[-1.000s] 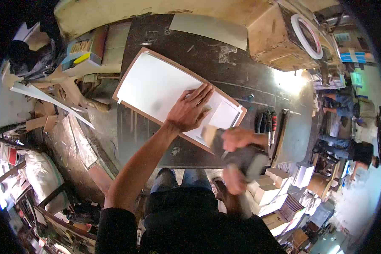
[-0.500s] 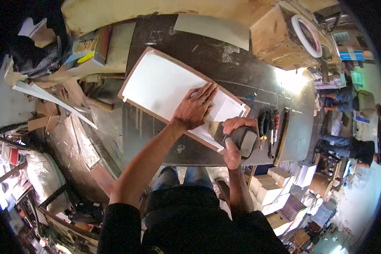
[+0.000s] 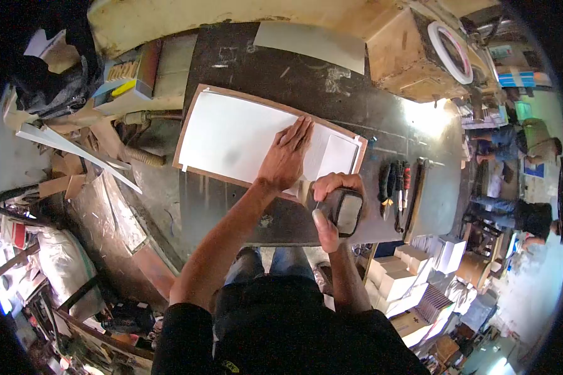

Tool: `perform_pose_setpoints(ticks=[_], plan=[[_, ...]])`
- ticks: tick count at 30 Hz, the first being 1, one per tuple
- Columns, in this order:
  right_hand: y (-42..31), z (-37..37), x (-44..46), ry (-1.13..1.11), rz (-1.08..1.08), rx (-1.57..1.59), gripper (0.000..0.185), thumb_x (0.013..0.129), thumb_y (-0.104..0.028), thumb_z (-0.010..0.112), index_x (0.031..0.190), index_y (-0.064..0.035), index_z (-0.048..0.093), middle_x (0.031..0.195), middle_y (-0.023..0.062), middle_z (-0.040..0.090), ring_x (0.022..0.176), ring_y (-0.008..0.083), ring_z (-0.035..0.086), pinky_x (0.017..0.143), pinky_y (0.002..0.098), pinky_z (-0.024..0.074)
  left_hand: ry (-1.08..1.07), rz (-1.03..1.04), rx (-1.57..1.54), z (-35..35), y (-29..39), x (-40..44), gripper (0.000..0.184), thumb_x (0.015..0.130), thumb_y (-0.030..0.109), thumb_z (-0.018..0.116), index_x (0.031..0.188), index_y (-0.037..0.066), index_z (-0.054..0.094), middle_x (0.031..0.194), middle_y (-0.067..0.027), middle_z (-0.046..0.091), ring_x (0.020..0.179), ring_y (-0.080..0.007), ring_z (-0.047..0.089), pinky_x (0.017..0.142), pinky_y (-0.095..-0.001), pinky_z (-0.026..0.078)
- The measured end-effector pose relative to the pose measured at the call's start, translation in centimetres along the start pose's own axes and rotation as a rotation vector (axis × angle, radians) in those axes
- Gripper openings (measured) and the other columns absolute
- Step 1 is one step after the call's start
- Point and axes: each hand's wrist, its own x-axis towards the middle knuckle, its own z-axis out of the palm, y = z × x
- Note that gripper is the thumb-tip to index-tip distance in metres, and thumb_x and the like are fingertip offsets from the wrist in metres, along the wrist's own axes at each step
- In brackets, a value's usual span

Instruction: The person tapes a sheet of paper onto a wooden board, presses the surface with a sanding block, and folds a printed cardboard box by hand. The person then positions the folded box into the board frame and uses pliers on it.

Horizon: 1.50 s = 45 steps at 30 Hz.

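A white sheet (image 3: pixel 231 134) lies on a brown board (image 3: pixel 182 147) on the dark worktable (image 3: pixel 231 219). My left hand (image 3: pixel 286 156) rests flat on the sheet, right of its middle, fingers stretched toward the far edge. My right hand (image 3: pixel 331 212) is wrapped round a dark tape dispenser (image 3: pixel 349 212) near the board's near right corner. Tan tape (image 3: pixel 304 191) reaches from the dispenser to the board's near edge, beside my left palm. A narrow panel outline shows on the sheet's right end.
Tools with red and black handles (image 3: pixel 400 187) lie right of the board. A tape roll (image 3: pixel 450 53) leans on a worn box (image 3: pixel 400 56) at the back right. Small cartons (image 3: pixel 391 275) stand below the table's right edge. People (image 3: pixel 513 219) are at the far right.
The board has turned, its left end coming nearer me. My right hand and the dispenser, blurred a second ago, have shifted slightly left. My left hand stays on the sheet.
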Motion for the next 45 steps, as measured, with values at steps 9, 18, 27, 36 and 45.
perform_pose_setpoints(ticks=[9,18,27,36,45], plan=[[1.2,-0.7,0.8,-0.117,-0.038,0.036,0.045,0.074,-0.016,0.076,0.103,-0.0034,0.045,0.081,0.0074,0.056,0.073,0.0114,0.053,0.066,0.0268,0.045,-0.152,0.093,-0.003,-5.2,-4.8,-1.6,0.06,0.099,0.033,0.053,0.156,0.023,0.033,0.162,-0.0059,0.031,0.149,-0.0232,0.027,0.121,-0.0511,0.016],[-4.2,1.3,3.4,-0.22,-0.175,0.245,0.042,0.072,-0.014,0.078,0.1,-0.0023,0.049,0.084,0.0092,0.058,0.075,0.0187,0.054,0.071,0.0358,0.0464,-0.107,0.099,0.027,-5.0,-5.0,-1.8,0.057,0.101,0.032,0.05,0.155,0.023,0.035,0.161,-0.0053,0.032,0.149,-0.0223,0.028,0.121,-0.0503,0.019],[-1.7,2.3,2.9,-0.081,-0.073,0.086,0.047,0.07,-0.009,0.077,0.107,-0.0013,0.048,0.085,0.0092,0.058,0.074,0.017,0.055,0.071,0.0322,0.0464,-0.097,0.09,0.079,-4.8,-5.2,-1.5,0.055,0.103,0.032,0.046,0.155,0.025,0.033,0.161,-0.0022,0.032,0.149,-0.0188,0.027,0.121,-0.0482,0.017],[1.7,3.6,-0.4,-0.245,-0.071,-0.113,0.044,0.074,-0.019,0.076,0.102,-0.0031,0.045,0.084,0.0078,0.054,0.078,0.0179,0.054,0.078,0.0352,0.0454,-0.098,0.117,0.08,-3.7,-6.4,-2.6,0.053,0.105,0.035,0.041,0.156,0.022,0.032,0.162,-0.0034,0.031,0.15,-0.0186,0.025,0.122,-0.0482,0.014],[0.4,3.6,2.2,-0.288,-0.006,-0.133,0.045,0.067,-0.013,0.079,0.102,-0.0032,0.052,0.085,0.0075,0.061,0.081,0.0172,0.06,0.098,0.0445,0.0475,-0.121,0.067,0.101,-6.8,-9.3,-3.5,0.072,0.099,0.059,0.042,0.157,0.019,0.028,0.162,-0.0043,0.03,0.151,-0.0212,0.023,0.123,-0.0479,0.014]])
